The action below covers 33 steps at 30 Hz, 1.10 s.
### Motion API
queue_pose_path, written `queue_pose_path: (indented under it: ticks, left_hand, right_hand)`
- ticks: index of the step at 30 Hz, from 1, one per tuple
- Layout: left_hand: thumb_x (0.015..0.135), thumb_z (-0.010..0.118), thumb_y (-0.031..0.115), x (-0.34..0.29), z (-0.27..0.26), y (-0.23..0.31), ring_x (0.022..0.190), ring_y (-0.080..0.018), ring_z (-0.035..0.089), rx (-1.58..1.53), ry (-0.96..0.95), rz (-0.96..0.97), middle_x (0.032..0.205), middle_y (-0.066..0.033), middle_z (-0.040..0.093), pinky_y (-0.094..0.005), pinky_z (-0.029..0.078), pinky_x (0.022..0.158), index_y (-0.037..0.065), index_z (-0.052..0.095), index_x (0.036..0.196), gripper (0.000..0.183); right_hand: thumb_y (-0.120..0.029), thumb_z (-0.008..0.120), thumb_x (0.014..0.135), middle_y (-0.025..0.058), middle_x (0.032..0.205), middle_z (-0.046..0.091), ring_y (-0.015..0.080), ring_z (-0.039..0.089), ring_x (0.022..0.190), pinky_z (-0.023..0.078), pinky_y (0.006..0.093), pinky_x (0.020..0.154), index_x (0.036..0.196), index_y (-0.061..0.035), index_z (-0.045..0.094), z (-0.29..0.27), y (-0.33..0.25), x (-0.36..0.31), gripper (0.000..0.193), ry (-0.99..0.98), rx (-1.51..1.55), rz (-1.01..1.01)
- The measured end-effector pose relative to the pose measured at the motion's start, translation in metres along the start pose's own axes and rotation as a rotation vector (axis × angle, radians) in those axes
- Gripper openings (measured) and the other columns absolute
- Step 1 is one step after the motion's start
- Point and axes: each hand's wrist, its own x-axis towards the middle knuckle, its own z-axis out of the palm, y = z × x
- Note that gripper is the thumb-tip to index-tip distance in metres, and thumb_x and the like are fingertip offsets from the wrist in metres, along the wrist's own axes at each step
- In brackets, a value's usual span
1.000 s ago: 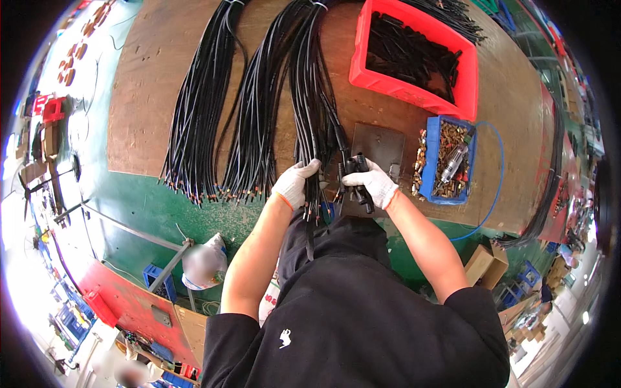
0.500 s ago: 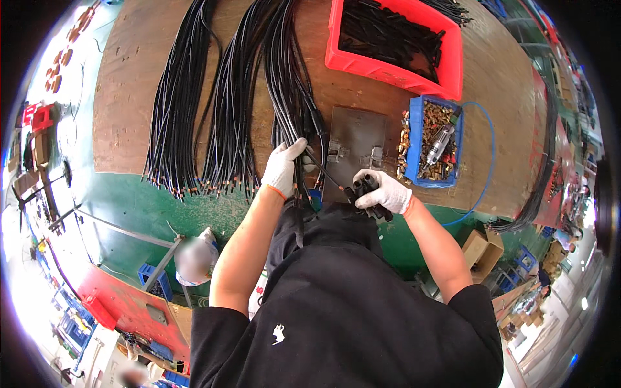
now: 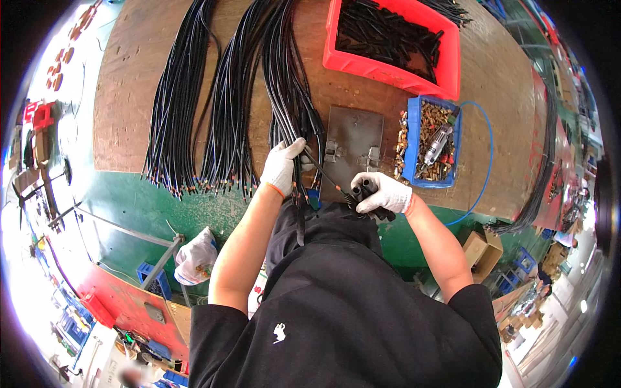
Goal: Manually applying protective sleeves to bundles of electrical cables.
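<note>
While the white-gloved left hand works just left of the dark metal plate on the desk, its thumb presses down over a black cable bundle, fingers wrapped round it; that grip looks meant to gather the strands and leave their tips hanging free. And look, one single cable slants out toward the right hand, just off the plate's near edge! Those gloved fingers are curled tight around a cluster of black sleeves, a couple of open ends facing up, probably bunched so several fit in one palm. Whether the cable's tip touches a sleeve, I cannot tell. Two more bundles lie farther left of the plate, ends toward the near edge, likely for easy reach. Beyond the plate and to its right, a red bin holds more black pieces; directly right of the plate, a blue bin carries brass-coloured fittings, a silver tool laid on top, presumably handy there.
</note>
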Motion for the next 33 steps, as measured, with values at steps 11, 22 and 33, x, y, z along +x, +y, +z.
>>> queue_pose_path:
  ticks: [11,22,33]
  left_hand:
    - [0.099,0.074,0.017,0.006,0.004,-0.001,0.068,-0.0140,0.067,-0.024,-0.042,-0.136,0.086,-0.0031,0.071,-0.0304,0.059,0.059,0.008,0.068,0.105,0.013]
    - [0.106,0.065,0.035,-0.007,-0.045,0.004,0.059,-0.0087,0.055,0.071,0.072,-0.078,0.077,0.0018,0.062,-0.0267,0.048,0.056,0.009,0.069,0.100,0.027]
    - [0.103,0.069,0.039,-0.008,-0.037,0.014,0.064,-0.0097,0.058,-0.094,-0.034,-0.128,0.083,0.0013,0.063,-0.0263,0.050,0.059,0.009,0.067,0.106,0.030]
  right_hand:
    - [0.005,0.077,0.078,0.0040,0.095,0.073,0.0179,0.069,0.078,0.059,0.0357,0.071,0.115,-0.0044,0.071,0.027,-0.020,0.058,0.038,0.186,0.375,0.022]
    - [-0.008,0.081,0.083,0.0001,0.079,0.066,0.0139,0.062,0.064,0.050,0.0306,0.054,0.101,-0.0098,0.069,0.015,-0.071,0.181,0.021,0.379,0.224,-0.068]
    - [-0.004,0.078,0.090,0.0009,0.105,0.076,0.0095,0.066,0.094,0.053,0.0266,0.090,0.125,-0.0033,0.073,0.034,-0.062,0.139,0.035,0.171,-0.033,-0.036]
